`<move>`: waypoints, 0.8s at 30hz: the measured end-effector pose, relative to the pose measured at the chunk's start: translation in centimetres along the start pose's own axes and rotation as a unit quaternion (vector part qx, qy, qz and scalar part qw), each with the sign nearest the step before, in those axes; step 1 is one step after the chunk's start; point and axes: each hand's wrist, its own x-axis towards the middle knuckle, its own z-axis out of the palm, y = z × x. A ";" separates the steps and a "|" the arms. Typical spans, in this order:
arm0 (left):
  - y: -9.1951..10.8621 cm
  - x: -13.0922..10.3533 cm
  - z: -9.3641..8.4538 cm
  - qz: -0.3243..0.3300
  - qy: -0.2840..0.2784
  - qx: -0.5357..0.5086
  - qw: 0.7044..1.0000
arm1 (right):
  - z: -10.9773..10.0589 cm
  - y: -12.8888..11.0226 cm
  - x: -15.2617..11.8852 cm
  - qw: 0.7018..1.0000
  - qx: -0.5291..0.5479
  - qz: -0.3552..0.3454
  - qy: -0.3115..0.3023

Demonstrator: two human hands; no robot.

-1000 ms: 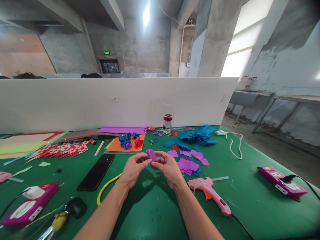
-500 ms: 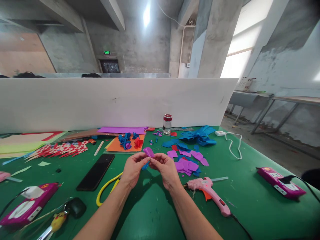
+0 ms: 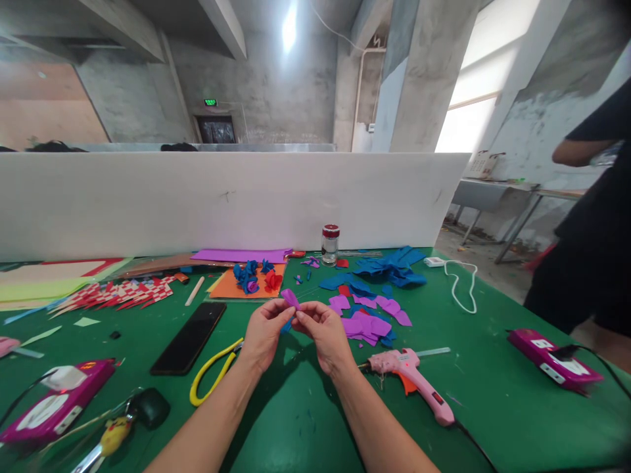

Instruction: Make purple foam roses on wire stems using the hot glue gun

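A small purple piece of crepe paper (image 3: 290, 299) is pinched between the fingertips of my left hand (image 3: 265, 330) and my right hand (image 3: 323, 332), which meet above the middle of the green table. A bit of blue paper (image 3: 286, 325) shows just below the fingers; whether it is held cannot be made out. Right of my right hand lie loose purple paper petals (image 3: 365, 326) and blue crepe paper (image 3: 392, 269). Beyond my left hand, blue paper flowers (image 3: 246, 276) and a red one (image 3: 273, 281) rest on an orange sheet (image 3: 229, 284).
A pink glue gun (image 3: 411, 378) lies by my right forearm. Yellow-handled pliers (image 3: 210, 374) and a phone (image 3: 188, 338) are at left. Purple power strips (image 3: 552, 361) sit at both sides. A red-lidded jar (image 3: 330, 245) stands before a white partition (image 3: 246, 203). A person (image 3: 591, 217) stands at right.
The purple paper now looks narrower and more folded between my fingertips. Both hands have stayed in about the same place. A person in dark clothes has come into view at right.
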 end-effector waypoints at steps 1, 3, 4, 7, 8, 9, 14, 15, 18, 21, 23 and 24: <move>0.0 0.0 0.0 0.002 -0.001 -0.001 1.000 | 0.0 0.0 0.0 1.000 0.001 0.002 0.002; -0.1 0.0 0.0 0.006 0.000 -0.001 1.000 | 0.1 0.0 0.0 1.000 -0.002 0.002 0.013; -0.2 0.0 0.0 0.009 0.002 -0.001 1.000 | 0.1 0.0 0.0 1.000 -0.005 0.000 0.019; -0.3 0.1 0.0 0.015 0.002 0.004 1.000 | 0.3 -0.1 0.0 0.999 -0.018 -0.006 0.027; -0.4 0.0 0.0 0.017 0.000 0.007 1.000 | 0.3 -0.1 0.0 0.999 -0.021 -0.008 0.029; -0.3 0.0 0.1 0.019 -0.002 0.010 1.000 | 0.3 -0.1 0.0 0.999 -0.023 -0.010 0.030; 0.1 -0.2 0.4 0.021 0.000 0.009 1.000 | 0.4 0.0 -0.1 0.998 -0.041 -0.034 0.014; 0.2 -0.2 0.4 0.018 0.004 0.008 1.000 | 0.4 0.0 -0.1 0.998 -0.051 -0.039 0.010; 0.4 -0.3 0.4 0.002 0.007 -0.001 1.000 | 0.3 0.0 -0.1 0.996 -0.074 -0.047 -0.001; 0.6 -0.3 0.3 -0.016 -0.003 -0.014 1.000 | 0.2 0.1 -0.1 0.995 -0.081 -0.053 -0.012; 0.6 -0.3 0.2 -0.021 -0.011 -0.022 0.999 | 0.2 0.2 0.0 0.995 -0.082 -0.060 -0.009; 0.5 -0.3 0.2 -0.023 -0.013 -0.025 0.999 | 0.1 0.2 0.0 0.995 -0.082 -0.062 -0.007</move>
